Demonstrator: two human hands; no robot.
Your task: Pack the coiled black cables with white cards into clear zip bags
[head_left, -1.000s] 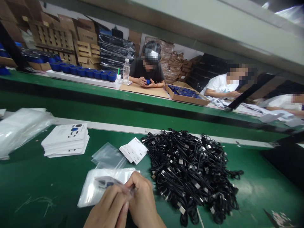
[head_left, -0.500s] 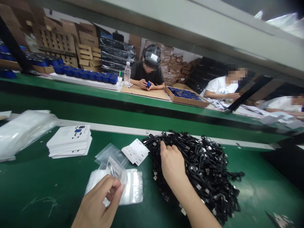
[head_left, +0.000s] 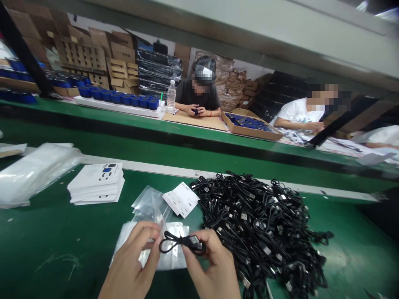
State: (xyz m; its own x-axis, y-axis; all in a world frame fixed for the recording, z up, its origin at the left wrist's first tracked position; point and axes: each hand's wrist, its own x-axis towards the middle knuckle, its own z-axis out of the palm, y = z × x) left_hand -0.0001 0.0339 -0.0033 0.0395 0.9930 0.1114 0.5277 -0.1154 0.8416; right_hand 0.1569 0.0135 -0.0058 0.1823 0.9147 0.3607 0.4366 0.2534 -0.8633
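My left hand (head_left: 134, 259) pinches a small clear plastic bag (head_left: 152, 206), which rises from its fingertips. My right hand (head_left: 210, 265) grips one end of a short looped black cable (head_left: 179, 243), held just beside my left fingers. Beneath both hands lies a flat clear bag (head_left: 171, 255). To the right is a large tangled pile of black cables (head_left: 258, 232), close to my right hand. A small stack of white cards (head_left: 181, 199) lies just above my hands, and a taller stack of printed white cards (head_left: 96, 185) lies further left.
A heap of clear plastic bags (head_left: 37, 174) lies at the left of my green workbench (head_left: 52, 245). Across a far green bench, a co-worker (head_left: 199, 93) handles a small blue item, and another co-worker (head_left: 299, 114) sits to the right. Blue items, a water bottle and stacked cartons stand there.
My right hand has come off the cable pile and now holds a single black cable near my left hand. My left hand has moved closer to the middle, still holding clear plastic.
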